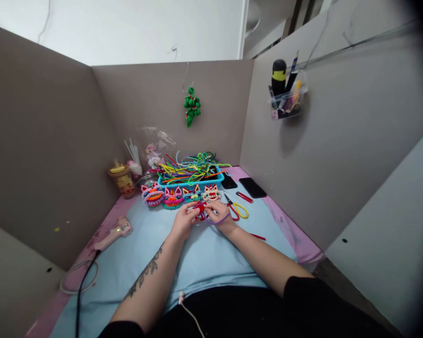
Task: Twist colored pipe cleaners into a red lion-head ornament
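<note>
My left hand point(185, 219) and my right hand point(218, 217) meet over the blue cloth, both pinching a small red piece point(199, 208) between them. A purple pipe cleaner point(216, 222) loops below my right fingers. Just behind the hands stand several fuzzy animal-head figures: a purple and orange one point(152, 195), a pink one point(173, 198), a teal one point(192, 195) and a white and red one point(212, 193). Scissors point(240, 210) with yellow and red handles lie right of my right hand.
A blue basket point(192, 186) of coloured pipe cleaners stands at the back. A pink glue gun point(114, 233) with a black cord lies left, near a lidded cup point(122, 180). A black phone point(253, 188) and a red cutter point(244, 197) lie right. Grey partitions point(169, 94) enclose the table.
</note>
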Available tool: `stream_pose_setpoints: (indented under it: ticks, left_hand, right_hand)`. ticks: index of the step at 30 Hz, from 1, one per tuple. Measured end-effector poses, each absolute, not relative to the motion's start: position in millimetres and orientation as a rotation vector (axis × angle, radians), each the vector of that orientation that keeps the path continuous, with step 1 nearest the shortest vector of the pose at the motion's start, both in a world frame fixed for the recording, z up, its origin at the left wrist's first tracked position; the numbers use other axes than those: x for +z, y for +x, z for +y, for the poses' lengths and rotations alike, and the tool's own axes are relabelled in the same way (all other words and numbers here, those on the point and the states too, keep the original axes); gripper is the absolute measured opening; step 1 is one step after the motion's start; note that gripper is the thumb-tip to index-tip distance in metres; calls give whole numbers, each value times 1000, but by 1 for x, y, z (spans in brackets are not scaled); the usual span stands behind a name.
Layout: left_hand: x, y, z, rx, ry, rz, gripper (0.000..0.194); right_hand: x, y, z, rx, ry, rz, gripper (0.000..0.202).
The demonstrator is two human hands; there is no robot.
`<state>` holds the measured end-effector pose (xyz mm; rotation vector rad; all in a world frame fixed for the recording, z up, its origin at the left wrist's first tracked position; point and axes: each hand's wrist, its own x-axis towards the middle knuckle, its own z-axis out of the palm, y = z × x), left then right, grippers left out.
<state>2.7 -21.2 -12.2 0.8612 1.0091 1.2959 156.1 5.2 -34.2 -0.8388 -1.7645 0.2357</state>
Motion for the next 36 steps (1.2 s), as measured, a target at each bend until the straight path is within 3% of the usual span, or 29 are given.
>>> stream_pose_setpoints:
  ticks: [9,23,29,33,36]
  left_hand:
    - [-12,4,-21,1303,863,980,58]
    - [-7,7,-24,1327,898,985,57]
    - [-7,4,-21,1384,799,1038,56]
    - [-10,4,-20,1378,764,1042,56]
    - [-11,5,-21,1364,786,1035,55]
  right_hand:
    - [-37,152,10,602,-976,-1660,7]
    - [-44,150,17,1069,-763,-1547,25]
    - [-31,156,7,729,-893,-1601,10]
    - [-25,154,-1,541,-873,-1665,19]
    - [-26,151,-2,482,-885,-1687,9]
